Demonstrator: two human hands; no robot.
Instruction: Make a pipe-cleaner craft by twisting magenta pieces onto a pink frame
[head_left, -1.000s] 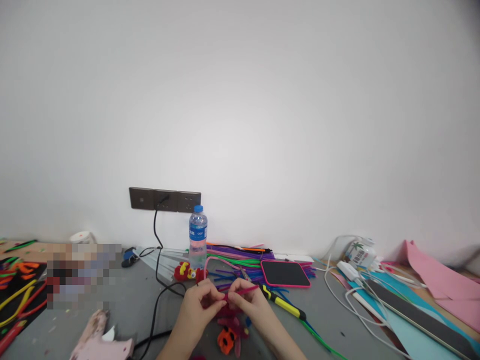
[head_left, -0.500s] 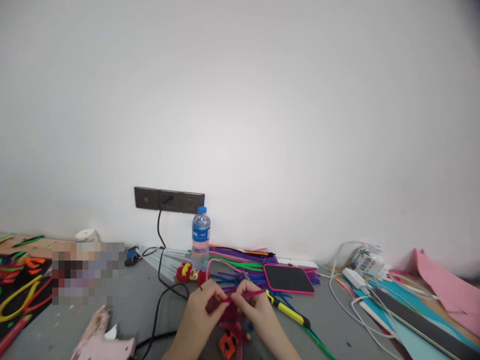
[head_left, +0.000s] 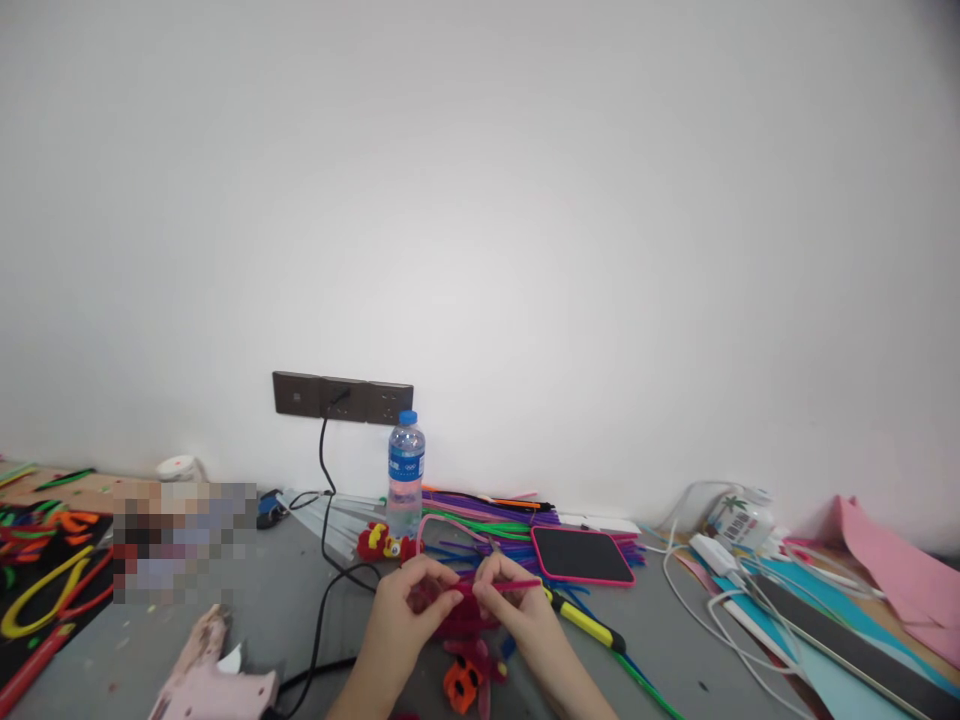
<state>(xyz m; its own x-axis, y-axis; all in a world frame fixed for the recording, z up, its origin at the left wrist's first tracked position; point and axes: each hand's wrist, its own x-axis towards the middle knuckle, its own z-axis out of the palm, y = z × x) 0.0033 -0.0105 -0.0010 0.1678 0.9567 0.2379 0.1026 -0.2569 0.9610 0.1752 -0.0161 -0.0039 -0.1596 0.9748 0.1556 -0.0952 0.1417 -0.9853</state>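
Note:
Both my hands meet low in the middle of the grey table. My left hand and my right hand each pinch a red pipe cleaner that runs between them and sticks out to the right. Under the hands lies a red fuzzy piece. A small orange figure lies just in front of it. A pile of coloured pipe cleaners lies behind the hands.
A water bottle stands by the wall below a socket strip with a black cable. A pink-edged phone, a yellow-handled tool, a pink glue gun, white cables and foam sheets lie around.
The view has drifted slightly, so the table items sit a little further right. My hands stay pinched on the red pipe cleaner, with only small finger shifts.

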